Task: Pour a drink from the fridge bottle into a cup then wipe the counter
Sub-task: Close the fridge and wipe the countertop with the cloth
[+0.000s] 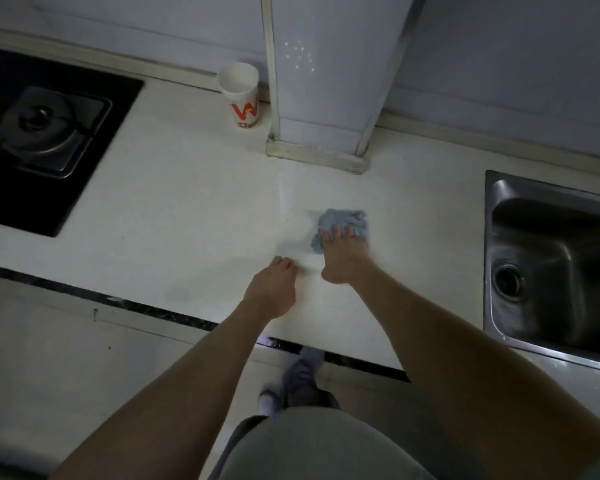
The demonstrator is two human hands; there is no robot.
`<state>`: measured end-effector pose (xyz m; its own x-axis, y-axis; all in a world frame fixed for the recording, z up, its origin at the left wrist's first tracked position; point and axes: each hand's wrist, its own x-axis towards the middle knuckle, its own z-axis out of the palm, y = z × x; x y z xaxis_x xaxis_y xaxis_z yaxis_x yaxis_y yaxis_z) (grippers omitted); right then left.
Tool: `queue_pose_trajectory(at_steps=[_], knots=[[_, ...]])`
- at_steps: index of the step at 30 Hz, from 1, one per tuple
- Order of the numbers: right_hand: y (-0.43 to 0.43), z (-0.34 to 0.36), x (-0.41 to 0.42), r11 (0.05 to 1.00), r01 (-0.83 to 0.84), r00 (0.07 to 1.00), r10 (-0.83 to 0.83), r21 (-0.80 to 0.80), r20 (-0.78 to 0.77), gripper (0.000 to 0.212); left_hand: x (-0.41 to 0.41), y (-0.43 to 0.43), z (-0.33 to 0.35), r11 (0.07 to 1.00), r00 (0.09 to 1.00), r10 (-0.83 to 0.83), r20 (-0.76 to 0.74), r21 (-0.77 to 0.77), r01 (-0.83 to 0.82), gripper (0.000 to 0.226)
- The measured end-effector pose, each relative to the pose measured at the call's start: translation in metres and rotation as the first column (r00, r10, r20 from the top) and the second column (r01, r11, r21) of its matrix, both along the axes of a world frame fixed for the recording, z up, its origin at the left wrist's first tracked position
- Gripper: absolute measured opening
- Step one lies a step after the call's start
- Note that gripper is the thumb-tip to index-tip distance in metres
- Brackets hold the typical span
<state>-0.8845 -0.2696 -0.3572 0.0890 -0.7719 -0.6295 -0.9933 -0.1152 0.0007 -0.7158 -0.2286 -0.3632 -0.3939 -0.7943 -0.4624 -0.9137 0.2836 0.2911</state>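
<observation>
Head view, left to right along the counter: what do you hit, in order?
Black glass gas hob → white paper cup with red logo → crumpled blue-grey cloth pressed by the right hand → stainless steel sink. Left hand and white wall column omitted: they overlap others.

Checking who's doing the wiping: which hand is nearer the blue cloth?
Right. The right hand presses its fingers on the blue cloth; the left hand rests on the counter to the cloth's left, not touching it.
</observation>
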Motion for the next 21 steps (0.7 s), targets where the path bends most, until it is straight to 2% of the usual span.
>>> queue_pose_trajectory(at_steps=[4,11,14,21], knots=[[0.067,0.002,0.012,1.000,0.000,0.999,0.001,-0.031,0.038,0.092,0.000,0.058,0.000,0.993,0.994,-0.112,-0.007,-0.022,0.112,0.038],[0.178,-0.005,0.034,0.998,0.055,0.996,-0.053,-0.016,0.070,0.093,-0.006,0.121,-0.003,0.991,0.991,-0.124,-0.049,-0.063,0.121,0.037],[0.207,-0.007,0.025,0.998,0.056,0.995,-0.053,-0.034,0.087,0.090,-0.005,0.140,-0.006,0.997,0.993,-0.074,-0.091,-0.034,0.071,0.029],[0.223,-0.004,0.005,0.989,0.140,0.986,-0.136,-0.036,0.093,0.087,-0.006,0.152,0.002,0.998,0.995,-0.061,-0.073,-0.034,0.059,0.031]])
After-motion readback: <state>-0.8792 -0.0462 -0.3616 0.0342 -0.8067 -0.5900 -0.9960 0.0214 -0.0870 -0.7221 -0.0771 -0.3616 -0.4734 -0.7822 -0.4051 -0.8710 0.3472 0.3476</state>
